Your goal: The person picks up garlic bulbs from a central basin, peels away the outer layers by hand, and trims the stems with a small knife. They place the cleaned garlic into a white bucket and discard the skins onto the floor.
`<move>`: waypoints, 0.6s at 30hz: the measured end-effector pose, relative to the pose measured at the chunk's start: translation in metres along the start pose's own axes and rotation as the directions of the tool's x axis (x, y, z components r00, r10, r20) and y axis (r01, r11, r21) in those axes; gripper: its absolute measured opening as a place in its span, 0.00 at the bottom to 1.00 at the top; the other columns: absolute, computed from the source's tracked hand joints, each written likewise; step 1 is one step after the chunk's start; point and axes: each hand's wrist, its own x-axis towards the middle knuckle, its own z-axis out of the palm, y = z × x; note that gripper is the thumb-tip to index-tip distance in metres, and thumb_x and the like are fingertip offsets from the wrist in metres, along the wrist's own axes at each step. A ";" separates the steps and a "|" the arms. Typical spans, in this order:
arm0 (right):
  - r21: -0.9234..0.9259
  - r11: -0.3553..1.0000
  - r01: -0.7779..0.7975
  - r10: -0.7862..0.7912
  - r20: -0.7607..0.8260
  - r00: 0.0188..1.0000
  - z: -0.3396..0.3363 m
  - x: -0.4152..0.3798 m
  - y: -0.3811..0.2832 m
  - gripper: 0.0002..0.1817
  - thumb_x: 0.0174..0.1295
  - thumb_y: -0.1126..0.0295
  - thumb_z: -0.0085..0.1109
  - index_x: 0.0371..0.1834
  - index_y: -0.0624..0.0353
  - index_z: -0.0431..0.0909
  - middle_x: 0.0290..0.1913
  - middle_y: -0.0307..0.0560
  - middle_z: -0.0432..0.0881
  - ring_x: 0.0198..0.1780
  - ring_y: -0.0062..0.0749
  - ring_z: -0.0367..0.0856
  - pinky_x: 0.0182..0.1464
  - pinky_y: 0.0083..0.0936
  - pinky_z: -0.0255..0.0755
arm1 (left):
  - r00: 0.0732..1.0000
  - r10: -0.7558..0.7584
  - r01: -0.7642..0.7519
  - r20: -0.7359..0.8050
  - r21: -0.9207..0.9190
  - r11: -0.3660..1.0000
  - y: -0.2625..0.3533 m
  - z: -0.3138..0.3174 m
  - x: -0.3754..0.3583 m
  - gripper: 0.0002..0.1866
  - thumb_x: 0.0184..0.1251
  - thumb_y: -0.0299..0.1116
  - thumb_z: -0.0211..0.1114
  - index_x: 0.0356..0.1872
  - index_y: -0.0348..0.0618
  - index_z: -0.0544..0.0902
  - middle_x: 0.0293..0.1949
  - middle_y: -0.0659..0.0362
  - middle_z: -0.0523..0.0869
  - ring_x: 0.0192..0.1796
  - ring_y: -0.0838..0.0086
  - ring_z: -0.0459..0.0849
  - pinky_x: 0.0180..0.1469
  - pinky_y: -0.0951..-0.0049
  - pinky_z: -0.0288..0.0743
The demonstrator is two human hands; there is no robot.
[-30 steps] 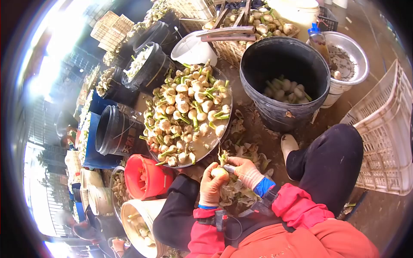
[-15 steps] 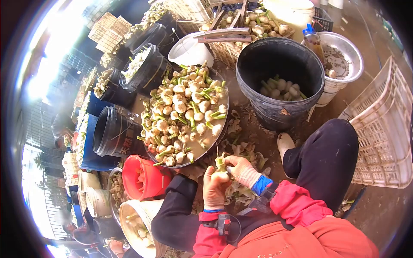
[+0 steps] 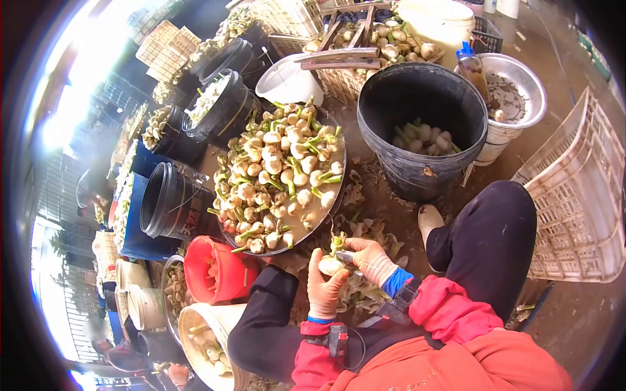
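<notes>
Clearly, peelings (image 3: 365,292) litter the brown floor (image 3: 393,215) among buckets (image 3: 420,171).

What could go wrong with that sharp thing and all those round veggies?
The small blade in the right hand might slip off the bulb and nick the left hand, whose fingers are close by. Some piled bulbs sit near the edge of the round tray, so a bump could roll them off.

Red sleeves — black wrist straps, blue cuffs — and dark trousers.
</notes>
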 end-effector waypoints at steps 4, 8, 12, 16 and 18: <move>0.053 0.996 0.077 -0.078 0.011 0.997 0.003 0.000 0.003 0.16 0.54 0.81 0.61 0.48 0.63 0.79 0.41 0.40 0.83 0.38 0.22 0.80 0.41 0.20 0.74 | 0.940 -0.331 0.323 0.080 -0.512 0.796 0.010 -0.006 0.000 0.37 0.60 0.59 0.59 0.62 0.43 0.65 0.36 0.54 0.81 0.23 0.72 0.78 0.21 0.77 0.72; -0.028 0.997 0.072 -0.067 0.140 0.988 0.001 -0.002 0.012 0.15 0.56 0.83 0.56 0.47 0.60 0.80 0.40 0.41 0.83 0.37 0.25 0.80 0.32 0.21 0.76 | 0.721 -0.623 0.641 0.302 -0.633 0.435 -0.012 -0.030 0.013 0.36 0.60 0.69 0.47 0.52 0.48 0.74 0.35 0.55 0.83 0.21 0.68 0.78 0.18 0.73 0.71; 0.245 0.970 0.006 0.007 -0.051 0.999 0.008 -0.001 0.006 0.15 0.59 0.82 0.52 0.47 0.57 0.80 0.40 0.40 0.82 0.37 0.25 0.80 0.28 0.17 0.76 | 0.758 -0.614 0.470 -0.219 -0.470 0.747 -0.020 -0.024 0.008 0.33 0.62 0.65 0.50 0.54 0.46 0.71 0.37 0.55 0.81 0.28 0.68 0.79 0.27 0.71 0.75; 0.177 0.983 -0.053 0.066 -0.064 0.996 -0.002 0.005 0.009 0.15 0.56 0.84 0.52 0.46 0.60 0.78 0.40 0.40 0.81 0.37 0.26 0.80 0.32 0.23 0.80 | 0.924 -0.352 0.269 -0.148 -0.403 0.875 -0.012 -0.007 -0.002 0.26 0.61 0.43 0.64 0.57 0.44 0.68 0.47 0.56 0.74 0.46 0.69 0.77 0.43 0.68 0.78; 0.157 0.977 -0.147 0.146 0.018 0.989 -0.003 0.003 0.014 0.13 0.57 0.80 0.55 0.45 0.58 0.80 0.37 0.38 0.81 0.31 0.23 0.79 0.30 0.21 0.78 | 0.940 -0.295 0.227 -0.169 -0.336 0.914 -0.012 -0.004 -0.003 0.26 0.56 0.31 0.70 0.55 0.41 0.69 0.48 0.54 0.77 0.50 0.65 0.78 0.49 0.61 0.79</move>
